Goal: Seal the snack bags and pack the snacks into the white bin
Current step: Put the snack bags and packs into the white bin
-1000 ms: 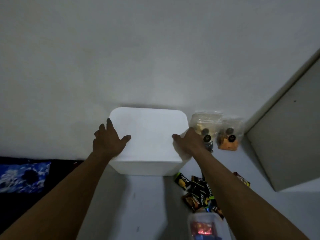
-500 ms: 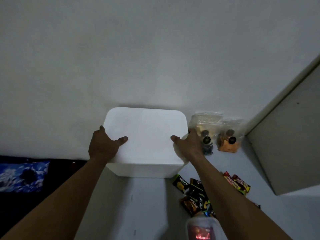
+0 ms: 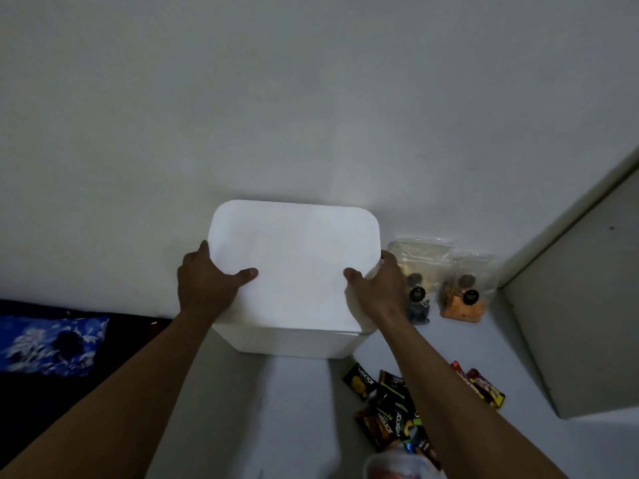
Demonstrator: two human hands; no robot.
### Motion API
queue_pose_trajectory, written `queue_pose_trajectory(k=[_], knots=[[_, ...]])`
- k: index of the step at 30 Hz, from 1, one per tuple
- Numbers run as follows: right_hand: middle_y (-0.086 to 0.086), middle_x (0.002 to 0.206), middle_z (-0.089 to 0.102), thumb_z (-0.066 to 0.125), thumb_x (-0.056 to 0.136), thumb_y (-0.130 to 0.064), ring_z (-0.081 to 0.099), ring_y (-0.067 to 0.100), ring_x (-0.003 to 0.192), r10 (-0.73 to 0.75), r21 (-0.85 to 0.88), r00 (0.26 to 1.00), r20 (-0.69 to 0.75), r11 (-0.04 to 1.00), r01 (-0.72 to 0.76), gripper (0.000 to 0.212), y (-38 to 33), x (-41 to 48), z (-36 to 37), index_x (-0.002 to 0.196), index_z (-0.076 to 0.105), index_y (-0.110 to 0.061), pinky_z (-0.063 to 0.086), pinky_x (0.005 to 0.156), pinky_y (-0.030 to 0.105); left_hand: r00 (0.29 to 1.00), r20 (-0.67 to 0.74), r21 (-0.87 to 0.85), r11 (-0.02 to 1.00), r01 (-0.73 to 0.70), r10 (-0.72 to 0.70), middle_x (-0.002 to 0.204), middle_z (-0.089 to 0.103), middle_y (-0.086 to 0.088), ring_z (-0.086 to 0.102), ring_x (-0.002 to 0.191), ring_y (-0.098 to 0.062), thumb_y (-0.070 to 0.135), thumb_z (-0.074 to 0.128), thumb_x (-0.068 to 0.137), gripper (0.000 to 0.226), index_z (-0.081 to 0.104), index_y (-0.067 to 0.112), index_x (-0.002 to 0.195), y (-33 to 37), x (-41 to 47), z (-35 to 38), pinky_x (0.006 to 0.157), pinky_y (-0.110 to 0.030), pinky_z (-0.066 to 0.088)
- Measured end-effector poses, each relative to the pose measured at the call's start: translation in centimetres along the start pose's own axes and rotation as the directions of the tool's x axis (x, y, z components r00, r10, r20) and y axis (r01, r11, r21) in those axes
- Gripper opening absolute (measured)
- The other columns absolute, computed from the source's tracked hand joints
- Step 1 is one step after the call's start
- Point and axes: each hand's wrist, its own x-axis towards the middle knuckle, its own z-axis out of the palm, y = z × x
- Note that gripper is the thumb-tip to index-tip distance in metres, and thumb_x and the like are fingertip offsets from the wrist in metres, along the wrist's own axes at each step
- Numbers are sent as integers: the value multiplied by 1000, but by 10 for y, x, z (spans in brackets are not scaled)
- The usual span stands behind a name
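One white bin (image 3: 294,340) with its lid (image 3: 297,261) on sits between the two hands, against the wall, while two clear snack bags (image 3: 446,281) stand just right of the right hand (image 3: 378,288) and a pile of small wrapped snacks (image 3: 387,406), too jumbled to count, lies on the surface beneath the right forearm. Both arms reach forward, the left hand (image 3: 207,285) and right hand each grasping a side edge of the lid, thumbs pressed on top and fingers wrapped down over the edges.
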Motion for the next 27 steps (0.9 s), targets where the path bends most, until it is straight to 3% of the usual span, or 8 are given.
queue_pose_trajectory(k=[5,9,12,15,19,23,27], knots=[[9,133,55,75,83,-35,54,27,122,-68,-1,997,36,998,68,72,-7,-1,-6,144,40,-18,48,100,43,999,-26,-15,1000,-24,24,115,58,-11,59,106,-36,85,71,37,108,48,20,120,-3,2,-10,85,-53,56],[7,125,59,76,81,-34,58,23,112,-92,19,995,44,996,91,56,-13,0,-15,130,52,-20,46,88,32,998,-29,-82,995,-56,53,117,60,-6,62,104,-30,81,75,40,100,51,28,122,8,-4,-26,87,-49,56],[-1,116,63,76,82,-30,59,16,102,-138,47,990,40,990,136,47,-20,-8,-24,123,55,-20,44,81,27,996,-36,-193,978,-83,78,127,61,-5,61,112,-27,64,85,49,103,49,27,138,16,-13,-40,92,-41,52],[-7,111,62,75,83,-28,58,12,98,-162,63,986,42,985,159,46,-29,-21,-34,125,56,-23,43,73,23,995,-23,-267,959,-97,95,131,61,-6,58,110,-22,38,90,64,96,44,21,146,14,-21,-53,87,-33,45],[-9,113,58,76,84,-26,56,13,104,-188,73,981,43,980,185,53,-35,-51,-41,131,53,-21,42,82,28,992,10,-295,949,-113,122,130,61,-8,53,103,-18,28,89,68,90,44,21,146,0,-33,-73,88,-33,42],[-6,119,52,76,85,-24,45,8,104,-150,68,988,30,987,148,61,-35,-97,-40,139,49,-18,38,84,27,989,50,-305,946,-115,136,126,62,-6,56,106,-21,28,90,67,90,45,21,145,-28,-53,-90,90,-33,44],[-2,121,54,77,83,-23,46,11,105,-112,49,994,10,993,111,64,-20,-158,-29,139,48,-15,39,85,28,985,119,-345,936,-75,123,118,63,0,60,105,-22,30,92,64,88,49,23,141,-69,-84,-105,95,-38,49]])
